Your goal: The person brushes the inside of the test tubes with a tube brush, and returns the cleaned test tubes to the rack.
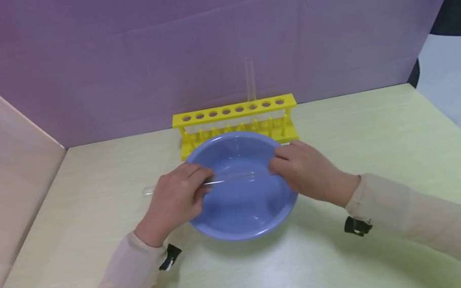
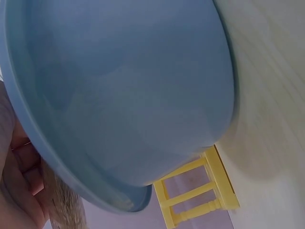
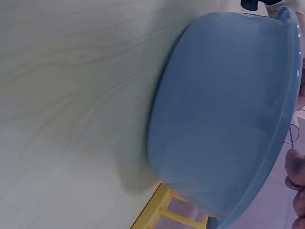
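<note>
My left hand (image 1: 181, 194) grips a clear glass test tube (image 1: 236, 178), held level over the left side of a blue basin (image 1: 251, 233). The tube's rounded end sticks out left of the hand, its mouth toward the right. Brown bristles of a test tube brush (image 2: 64, 205) show close by the left fingers (image 2: 31, 167) in the left wrist view. At the tube's mouth, the right wrist view shows the brush's thin twisted wire (image 3: 291, 142) reaching the fingertips of my right hand (image 1: 309, 168), which pinch it above the basin's right rim.
Right behind the basin stands a yellow test tube rack (image 1: 234, 110). Another clear test tube (image 1: 250, 79) rises upright from one of its holes. All this sits on a pale wooden table (image 1: 104, 187), with a purple backdrop (image 1: 212, 39) along its far edge.
</note>
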